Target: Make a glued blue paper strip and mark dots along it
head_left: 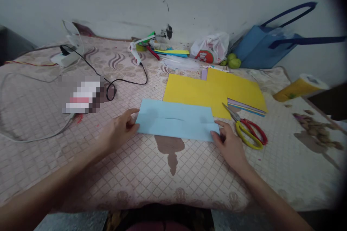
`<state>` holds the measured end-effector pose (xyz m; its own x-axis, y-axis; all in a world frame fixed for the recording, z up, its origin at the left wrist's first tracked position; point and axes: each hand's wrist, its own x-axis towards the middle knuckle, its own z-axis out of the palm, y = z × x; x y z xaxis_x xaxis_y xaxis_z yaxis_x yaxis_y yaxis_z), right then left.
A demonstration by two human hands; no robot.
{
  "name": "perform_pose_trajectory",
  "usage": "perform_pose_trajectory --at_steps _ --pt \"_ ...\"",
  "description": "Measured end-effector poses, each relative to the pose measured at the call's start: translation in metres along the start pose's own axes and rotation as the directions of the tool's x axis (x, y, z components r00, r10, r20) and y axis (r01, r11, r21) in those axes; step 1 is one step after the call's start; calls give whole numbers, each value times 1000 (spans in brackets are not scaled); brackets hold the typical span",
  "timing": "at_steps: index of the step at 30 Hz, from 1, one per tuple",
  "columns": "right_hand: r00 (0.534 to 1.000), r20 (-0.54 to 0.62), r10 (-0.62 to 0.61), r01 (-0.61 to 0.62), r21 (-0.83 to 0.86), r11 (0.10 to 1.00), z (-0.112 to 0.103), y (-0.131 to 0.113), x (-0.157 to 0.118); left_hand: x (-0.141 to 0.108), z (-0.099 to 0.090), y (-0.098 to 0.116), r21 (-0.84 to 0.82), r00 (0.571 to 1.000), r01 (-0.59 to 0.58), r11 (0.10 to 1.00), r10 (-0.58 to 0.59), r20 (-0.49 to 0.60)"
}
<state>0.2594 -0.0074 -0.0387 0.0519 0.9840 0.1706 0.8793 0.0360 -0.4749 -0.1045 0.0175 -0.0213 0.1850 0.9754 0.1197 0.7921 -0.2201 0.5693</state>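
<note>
A light blue sheet of paper (173, 119) lies wide across the front middle of the table, with a fold or overlapping edge running along its length. My left hand (119, 130) pinches its left end between thumb and fingers. At the opposite end, my right hand (229, 142) grips the right edge the same way. Just beyond my right hand rest scissors (251, 130) with one red and one yellow handle, blades pointing away to the left. Behind the blue paper spread yellow sheets (189, 88), partly covered by it.
A hot glue gun (135, 53) with a black cord stands at the back, near a power strip (65, 58). A white plastic bag (210, 48), green fruit (233, 61) and a blue bag (265, 47) line the wall. A yellow roll (298, 88) lies at right.
</note>
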Motion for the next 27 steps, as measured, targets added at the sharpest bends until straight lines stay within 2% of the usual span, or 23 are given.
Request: perform_pose_trajectory --at_steps 9,16,22,27 --pt "1000 -5 -13 13 -88 996 4 3 2 -10 6 9 233 996 -56 971 69 -49" --pt "997 -12 -77 75 -117 990 5 7 2 -17 8 2 203 987 -131 970 147 -66" --pt "996 -20 -85 81 -138 987 5 8 7 -18 10 1 149 986 -127 981 141 -88" --pt "993 -40 -112 103 -185 977 7 10 8 -17 12 1 206 983 -148 967 166 -73"
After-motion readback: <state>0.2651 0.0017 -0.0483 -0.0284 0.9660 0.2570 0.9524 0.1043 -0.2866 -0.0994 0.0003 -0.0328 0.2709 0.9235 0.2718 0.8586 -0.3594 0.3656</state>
